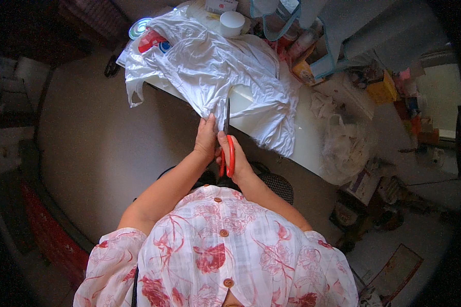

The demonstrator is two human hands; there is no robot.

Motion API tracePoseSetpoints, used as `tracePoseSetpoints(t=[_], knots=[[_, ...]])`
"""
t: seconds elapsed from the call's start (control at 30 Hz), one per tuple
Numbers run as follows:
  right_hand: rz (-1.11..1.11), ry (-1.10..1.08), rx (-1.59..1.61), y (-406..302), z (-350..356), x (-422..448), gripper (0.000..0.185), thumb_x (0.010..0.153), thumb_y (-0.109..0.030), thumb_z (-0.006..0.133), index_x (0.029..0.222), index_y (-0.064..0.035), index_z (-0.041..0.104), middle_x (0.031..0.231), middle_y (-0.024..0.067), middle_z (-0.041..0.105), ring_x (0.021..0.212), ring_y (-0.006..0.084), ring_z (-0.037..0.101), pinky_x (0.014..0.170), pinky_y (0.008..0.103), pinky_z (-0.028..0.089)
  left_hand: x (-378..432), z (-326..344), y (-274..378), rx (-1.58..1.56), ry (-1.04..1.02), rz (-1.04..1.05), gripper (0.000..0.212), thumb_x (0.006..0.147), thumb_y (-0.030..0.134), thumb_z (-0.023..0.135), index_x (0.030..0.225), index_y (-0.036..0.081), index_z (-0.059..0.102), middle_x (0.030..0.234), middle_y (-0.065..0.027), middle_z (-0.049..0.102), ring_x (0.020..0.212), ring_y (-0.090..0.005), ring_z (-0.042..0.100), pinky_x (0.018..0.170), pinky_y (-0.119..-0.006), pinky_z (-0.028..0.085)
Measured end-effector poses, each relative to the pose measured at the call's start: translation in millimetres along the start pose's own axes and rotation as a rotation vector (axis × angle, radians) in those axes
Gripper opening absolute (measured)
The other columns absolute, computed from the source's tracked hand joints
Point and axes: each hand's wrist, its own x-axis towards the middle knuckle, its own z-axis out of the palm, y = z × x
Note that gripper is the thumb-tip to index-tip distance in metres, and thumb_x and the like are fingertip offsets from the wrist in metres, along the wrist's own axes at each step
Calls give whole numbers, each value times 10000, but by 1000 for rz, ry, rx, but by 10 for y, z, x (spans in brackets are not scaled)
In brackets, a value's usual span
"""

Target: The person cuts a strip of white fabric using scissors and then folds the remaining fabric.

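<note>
Crumpled white fabric [199, 50] is spread over a white table [309, 149], part of it drawn past the front edge. My left hand [206, 136] pinches that drawn-out part between thumb and fingers. Just to its right, my right hand [236, 153] grips a pair of scissors [230, 155] by the red handles. The dark blades point away from me, against the fabric beside my left hand. How far apart the blades are, I cannot tell. A gap in the cloth beyond the tips lets the tabletop show.
A white plastic bag [134, 90] with red and blue print lies at the table's left end. Behind the cloth stands a white round container [232, 23]. Clear plastic bags [344, 149] sit at the right end. A checked round seat [278, 188] is under my right arm.
</note>
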Motion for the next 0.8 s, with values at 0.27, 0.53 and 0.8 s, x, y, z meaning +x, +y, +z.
tracePoseSetpoints(t=[0.27,0.53,0.8], knots=[[-14,43,16,42,-15,74,384,827,-477,509,810,-100,439,611,4,441,478,92,409,440,215,352,-46,-21,-17,4,0,-15,401,881,288,434,1222,85,379,1097,-67,471,970,-183,443,847,-318,364],[-118,22,-142,66,-2,50,394,834,-474,501,774,-90,436,613,1,432,505,104,411,458,224,340,-77,8,-7,-61,-9,49,414,880,285,434,1235,79,373,1138,-72,455,1006,-205,435,900,-332,327],[-54,46,-13,61,8,79,382,829,-483,501,816,-108,432,603,-9,422,469,87,387,416,208,321,7,-89,-99,-32,1,31,414,884,283,419,1232,64,369,1146,-84,459,1010,-206,453,872,-334,364]])
